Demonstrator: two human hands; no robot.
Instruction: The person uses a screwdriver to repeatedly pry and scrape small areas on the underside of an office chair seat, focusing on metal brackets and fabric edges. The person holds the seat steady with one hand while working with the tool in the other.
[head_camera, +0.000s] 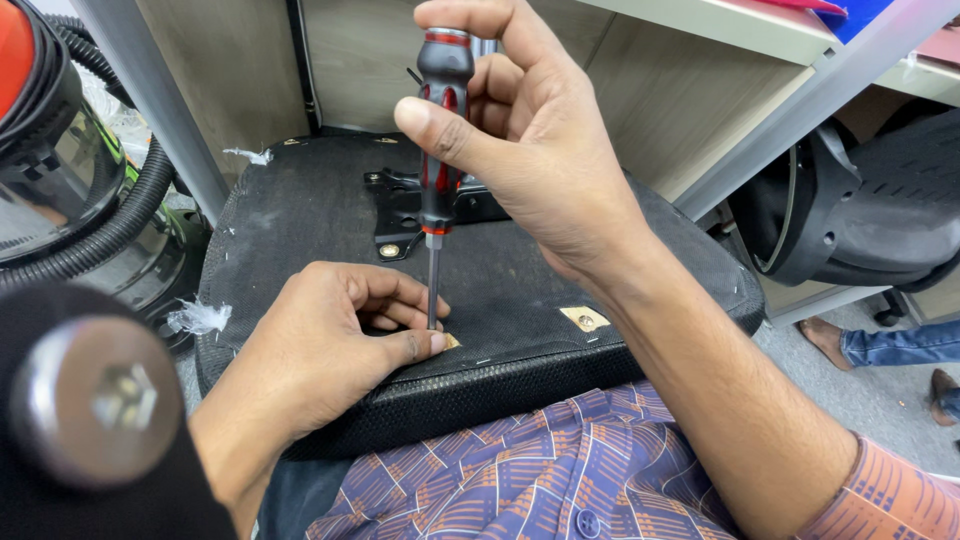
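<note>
A black knob with a steel bolt head (95, 400) looms nearest the lens at lower left, and beyond it an upturned black seat (300, 210) rests across the person's lap, a black bracket (400, 215) screwed near its middle. The right hand (530, 150) grips a red-and-black screwdriver (440, 150) upright by its handle, while the left hand (330, 350) lies on the seat's near edge, its fingers (405, 315) pinching the shaft just above the tip. That tip sits at a small brass plate (450, 341); a second brass plate (585, 319) lies just to the right.

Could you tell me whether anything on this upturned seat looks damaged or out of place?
Yes: white fluff pokes out at the seat's left edge, with another scrap near its far corner, as if the covering is torn.
</note>
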